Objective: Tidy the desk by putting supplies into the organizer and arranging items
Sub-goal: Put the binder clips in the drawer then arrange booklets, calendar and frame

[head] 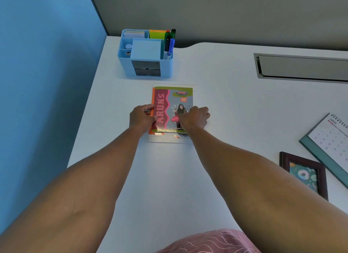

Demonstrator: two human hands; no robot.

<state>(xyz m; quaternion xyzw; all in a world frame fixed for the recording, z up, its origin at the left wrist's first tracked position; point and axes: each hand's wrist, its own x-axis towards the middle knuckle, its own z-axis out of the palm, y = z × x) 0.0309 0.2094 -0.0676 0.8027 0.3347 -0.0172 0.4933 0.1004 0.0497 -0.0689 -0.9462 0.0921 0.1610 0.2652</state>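
Observation:
A small stack of notebooks (170, 102) lies flat on the white desk (216, 105), the top one with a pink, grey and green cover. My left hand (141, 118) grips the stack's left edge, fingers curled round it. My right hand (194, 118) grips the right edge, knuckles up. Behind the stack, in the desk's back left corner, stands a light blue organizer (145, 64) holding sticky notes, a paper pad, small items and several markers (169, 43).
A metal cable-slot cover (301, 68) is set into the desk at the back right. A desk calendar (331, 139) and a dark-framed picture (305, 173) lie at the right edge. A blue partition (47, 83) walls the left side.

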